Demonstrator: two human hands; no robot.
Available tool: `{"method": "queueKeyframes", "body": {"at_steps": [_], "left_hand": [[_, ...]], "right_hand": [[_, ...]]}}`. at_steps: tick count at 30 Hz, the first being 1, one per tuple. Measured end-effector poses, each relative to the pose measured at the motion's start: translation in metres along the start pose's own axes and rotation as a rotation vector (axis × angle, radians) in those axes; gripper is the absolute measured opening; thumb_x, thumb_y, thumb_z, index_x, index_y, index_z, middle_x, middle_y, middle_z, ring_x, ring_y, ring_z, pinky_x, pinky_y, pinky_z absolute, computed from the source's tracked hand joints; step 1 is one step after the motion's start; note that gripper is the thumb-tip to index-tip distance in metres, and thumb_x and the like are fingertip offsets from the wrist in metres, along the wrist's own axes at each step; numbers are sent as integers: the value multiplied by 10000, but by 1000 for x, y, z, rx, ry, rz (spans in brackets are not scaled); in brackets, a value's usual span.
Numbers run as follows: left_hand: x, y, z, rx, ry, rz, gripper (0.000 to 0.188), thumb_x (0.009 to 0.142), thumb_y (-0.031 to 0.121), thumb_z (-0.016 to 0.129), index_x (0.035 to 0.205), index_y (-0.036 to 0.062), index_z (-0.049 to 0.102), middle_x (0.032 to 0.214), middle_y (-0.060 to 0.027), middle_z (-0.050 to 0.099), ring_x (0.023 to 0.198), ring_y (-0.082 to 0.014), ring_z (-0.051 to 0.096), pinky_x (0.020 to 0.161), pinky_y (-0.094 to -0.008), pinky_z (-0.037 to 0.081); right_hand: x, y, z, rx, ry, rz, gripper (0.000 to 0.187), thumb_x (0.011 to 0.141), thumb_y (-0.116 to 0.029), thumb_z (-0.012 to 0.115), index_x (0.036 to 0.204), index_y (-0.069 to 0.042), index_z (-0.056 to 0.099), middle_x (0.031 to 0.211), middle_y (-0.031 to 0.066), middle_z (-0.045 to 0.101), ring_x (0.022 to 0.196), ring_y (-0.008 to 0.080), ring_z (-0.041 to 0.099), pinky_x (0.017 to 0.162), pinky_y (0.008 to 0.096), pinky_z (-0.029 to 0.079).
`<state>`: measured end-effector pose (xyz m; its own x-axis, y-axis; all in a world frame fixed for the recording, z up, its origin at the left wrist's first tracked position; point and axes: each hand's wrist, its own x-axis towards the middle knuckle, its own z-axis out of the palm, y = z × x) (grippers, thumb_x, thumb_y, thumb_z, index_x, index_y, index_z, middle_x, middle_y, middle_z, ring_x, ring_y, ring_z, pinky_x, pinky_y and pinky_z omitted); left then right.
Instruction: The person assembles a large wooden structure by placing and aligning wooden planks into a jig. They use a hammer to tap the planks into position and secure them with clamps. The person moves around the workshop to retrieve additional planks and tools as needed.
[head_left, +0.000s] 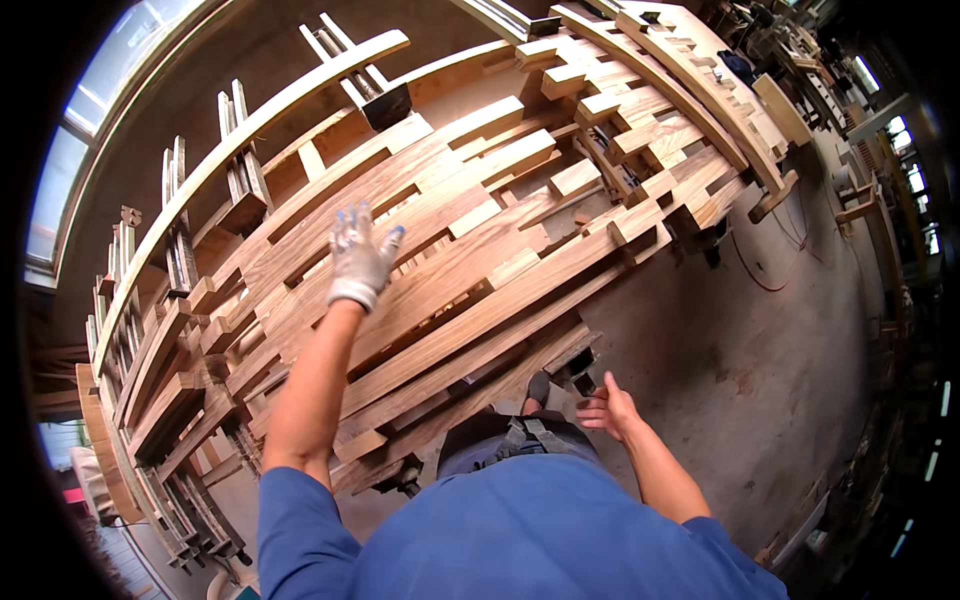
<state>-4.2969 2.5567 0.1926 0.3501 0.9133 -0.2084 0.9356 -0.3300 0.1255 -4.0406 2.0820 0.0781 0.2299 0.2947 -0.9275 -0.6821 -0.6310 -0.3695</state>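
Note:
My left hand (362,258), in a whitish work glove with stained fingertips, is over a broad wooden panel (435,285) with its fingers spread. Whether the palm touches the wood or hovers just above it, I cannot tell. Staggered boards with gaps between their ends make up the panel. Along its near side runs a long wooden rail (470,345). My right hand (608,410) is bare and holds nothing; its fingers are stretched out, apart from the wood, over the floor to the right of my body.
Metal bar clamps (180,250) stand along the far left side beside a long pale strip (255,115). Short wooden blocks (655,140) stick out at the upper right. A cable (765,285) lies on the concrete floor (740,350). My shoe (539,386) shows close to the near edge.

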Motion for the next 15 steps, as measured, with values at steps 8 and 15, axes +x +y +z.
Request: {"method": "queueKeyframes", "body": {"at_steps": [8, 15], "left_hand": [[-108, 78, 45, -96, 90, 92, 819, 1075, 596, 558, 1632, 8, 438, 1685, -274, 422, 1594, -451, 329, 1333, -520, 214], [-116, 69, 53, -152, 117, 13, 774, 1054, 603, 574, 1534, -4, 568, 1587, -268, 547, 1526, -413, 453, 1301, -485, 299]], "right_hand": [[63, 16, -2, 478, -606, 108, 517, 1041, -596, 658, 1230, -117, 696, 940, 94, 717, 751, 213, 662, 585, 310, 517], [16, 11, 29, -717, 235, -1185, 247, 974, -243, 740, 1126, -51, 772, 926, 160, 795, 901, 281, 784, 808, 437, 595]]}}
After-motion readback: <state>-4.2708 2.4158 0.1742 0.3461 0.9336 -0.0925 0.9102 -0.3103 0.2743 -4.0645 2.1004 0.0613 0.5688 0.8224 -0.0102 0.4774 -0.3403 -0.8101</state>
